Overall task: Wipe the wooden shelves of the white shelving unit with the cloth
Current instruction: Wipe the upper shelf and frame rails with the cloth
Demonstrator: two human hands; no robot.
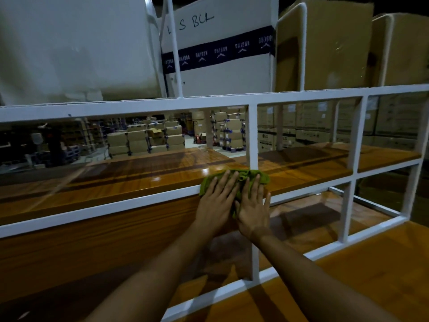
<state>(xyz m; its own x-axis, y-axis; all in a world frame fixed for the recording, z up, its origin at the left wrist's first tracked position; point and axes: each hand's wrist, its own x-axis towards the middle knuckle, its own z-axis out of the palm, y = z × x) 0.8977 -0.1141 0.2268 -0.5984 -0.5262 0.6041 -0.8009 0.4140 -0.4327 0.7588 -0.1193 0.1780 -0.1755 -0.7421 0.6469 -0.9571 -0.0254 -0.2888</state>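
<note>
It is a dim warehouse, with stacks of cartons (144, 138) far off across the floor, seen through the open back of the rack. Right in front stands the white shelving unit (116, 107), its thin metal frame holding glossy wooden boards. On top of it sit a white box (222, 73) with a dark printed band and, to the right, brown cartons (336, 47).

The green cloth (243, 175) lies bunched on the middle wooden shelf (139, 180), at its near edge, just in front of a white upright post (251, 135). Both hands are laid flat on it, side by side. The left hand (216, 203) covers the left part of the cloth. Its fingers are straight and a little apart, and their tips reach almost to the cloth's far edge. The right hand (253, 212) presses the right part, its fingers also straight and slightly spread, its thumb out to the right over the shelf's near rail. Neither hand curls round the fabric.

Cloth shows past the fingertips on the far side, beyond the left hand's outer edge and to the right of the right hand's fingers. A strip of it also peeks out between the two hands, over the near edge. Below is a lower wooden shelf (301, 219), in shadow.
</note>
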